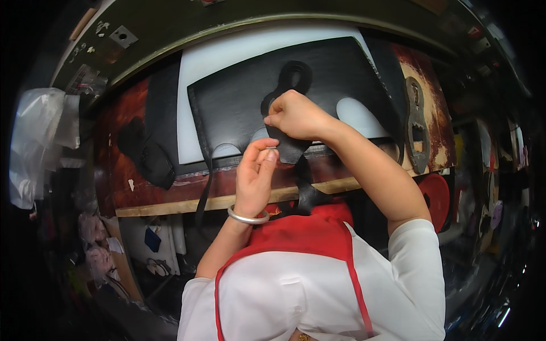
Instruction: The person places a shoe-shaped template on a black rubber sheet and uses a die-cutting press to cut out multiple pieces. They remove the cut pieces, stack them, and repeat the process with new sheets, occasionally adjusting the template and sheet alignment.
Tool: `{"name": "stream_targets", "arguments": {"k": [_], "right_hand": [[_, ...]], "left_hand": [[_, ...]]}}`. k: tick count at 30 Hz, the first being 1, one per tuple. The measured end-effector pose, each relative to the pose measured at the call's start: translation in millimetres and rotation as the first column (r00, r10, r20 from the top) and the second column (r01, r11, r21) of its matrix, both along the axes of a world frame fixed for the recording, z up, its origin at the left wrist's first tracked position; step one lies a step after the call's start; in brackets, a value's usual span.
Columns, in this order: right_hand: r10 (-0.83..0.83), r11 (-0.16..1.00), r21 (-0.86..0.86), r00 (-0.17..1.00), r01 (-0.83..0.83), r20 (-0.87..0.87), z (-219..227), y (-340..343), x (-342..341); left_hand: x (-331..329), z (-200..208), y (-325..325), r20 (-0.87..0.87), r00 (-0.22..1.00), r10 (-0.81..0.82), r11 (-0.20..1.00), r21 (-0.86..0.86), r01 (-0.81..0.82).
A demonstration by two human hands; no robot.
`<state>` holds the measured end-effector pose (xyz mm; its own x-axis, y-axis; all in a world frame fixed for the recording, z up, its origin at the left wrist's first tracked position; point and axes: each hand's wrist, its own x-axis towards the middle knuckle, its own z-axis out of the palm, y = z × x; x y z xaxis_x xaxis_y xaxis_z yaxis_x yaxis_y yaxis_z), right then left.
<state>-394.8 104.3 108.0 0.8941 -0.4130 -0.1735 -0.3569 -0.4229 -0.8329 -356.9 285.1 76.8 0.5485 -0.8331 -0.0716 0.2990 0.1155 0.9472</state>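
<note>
A wide black sheet (227, 102), leather-like, lies over a white board (190, 136) on the table, with rounded cut-outs along its near edge. On it rests a black, narrow-waisted, sole-shaped piece (296, 74) with a loop at its far end. My right hand (296, 115) is closed in a pinch over the near part of that piece; what its fingertips hold is hidden. Close by on the left, my left hand (256, 176) is raised at the sheet's near edge, fingers loosely bent and apart, nothing seen in them. A silver bangle (248, 217) circles my left wrist.
A sole-shaped metal die (418, 125) lies at the table's right end. Dark crumpled pieces (148, 156) lie at the left. Black strips (307, 190) hang over the wooden front edge (227, 203). A green metal beam (170, 40) spans the back; a plastic bag (40, 136) hangs left.
</note>
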Motion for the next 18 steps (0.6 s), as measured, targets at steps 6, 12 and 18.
{"name": "stream_targets", "arguments": {"k": [6, 12, 18], "right_hand": [[-0.126, 0.992, 0.015, 0.983, 0.125, 0.135, -0.4, 17.4, 1.4], [0.038, 0.982, -0.175, 0.843, 0.068, 0.537, -2.2, 77.7, -20.0], [0.338, 0.898, -0.395, 0.880, -0.195, 0.334, -25.4, 134.6, -18.1]], "left_hand": [[-0.2, 4.3, 3.4, -0.097, 0.995, 0.005, 1.000, -0.004, -0.005], [34.3, 4.3, 26.2, -0.663, 0.749, 0.012, 0.999, 0.043, 0.022], [68.8, -24.2, 45.1, -0.592, 0.805, -0.027, 0.996, 0.051, 0.071]]}}
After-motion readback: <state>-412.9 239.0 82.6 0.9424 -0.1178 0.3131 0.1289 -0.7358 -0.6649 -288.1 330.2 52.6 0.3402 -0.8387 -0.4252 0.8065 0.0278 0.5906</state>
